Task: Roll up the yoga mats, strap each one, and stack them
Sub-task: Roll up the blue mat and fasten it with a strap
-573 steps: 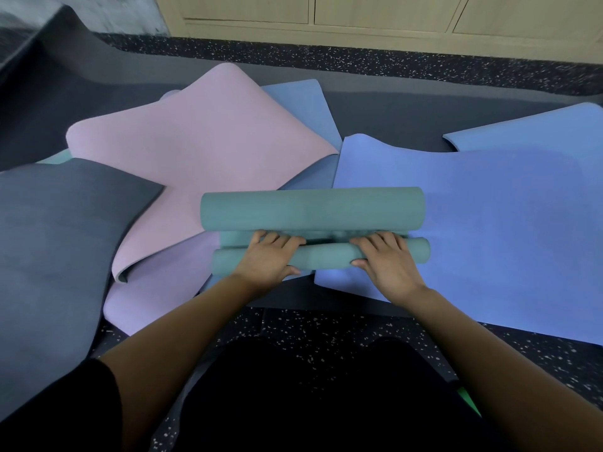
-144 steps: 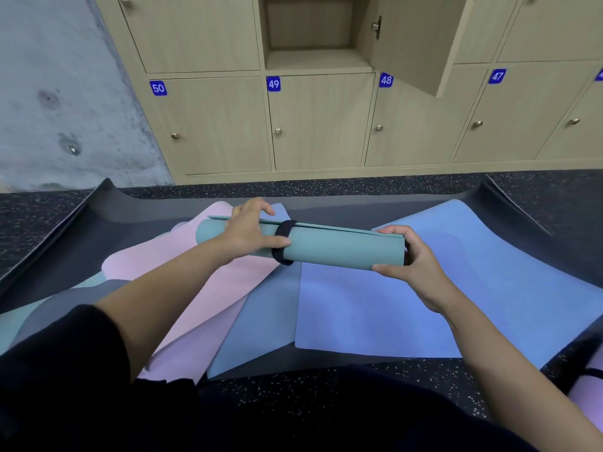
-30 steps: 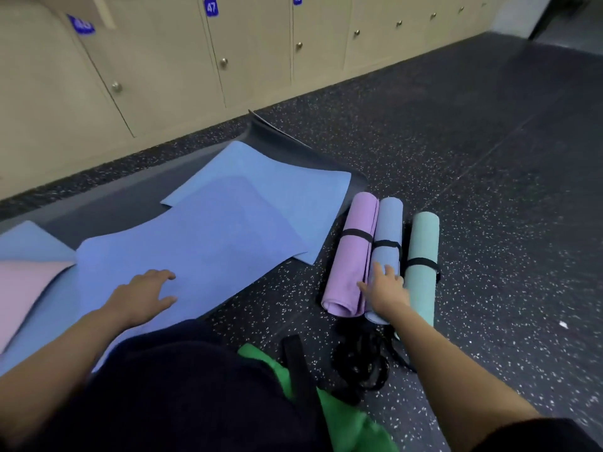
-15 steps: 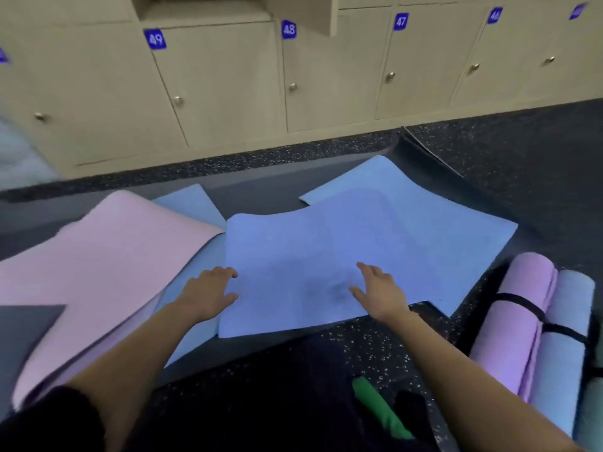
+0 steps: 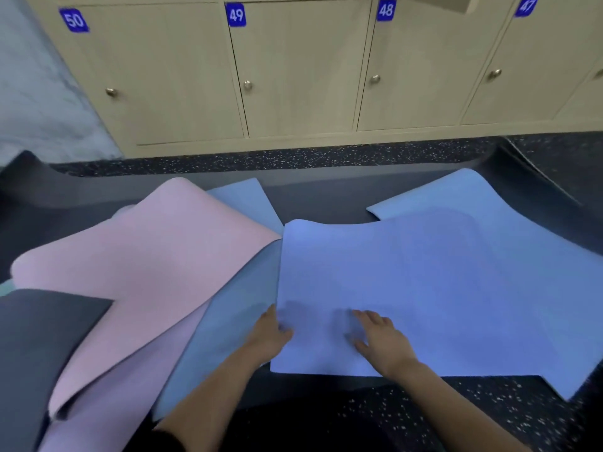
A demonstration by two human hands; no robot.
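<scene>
Centrally, in the head view, we see the periwinkle yoga mat lying unrolled over a light blue mat and a dark grey floor mat. Our right hand rests flat near its front edge, fingers spread. Our left hand meets its left edge, thumb on top; blur keeps us from telling whether it pinches. A pink mat lies left, below numbered lockers.

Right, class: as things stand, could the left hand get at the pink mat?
Probably yes. The left hand touches the top blue mat; the pink mat lies exposed to its left, only a flat grey-blue mat between.
</scene>
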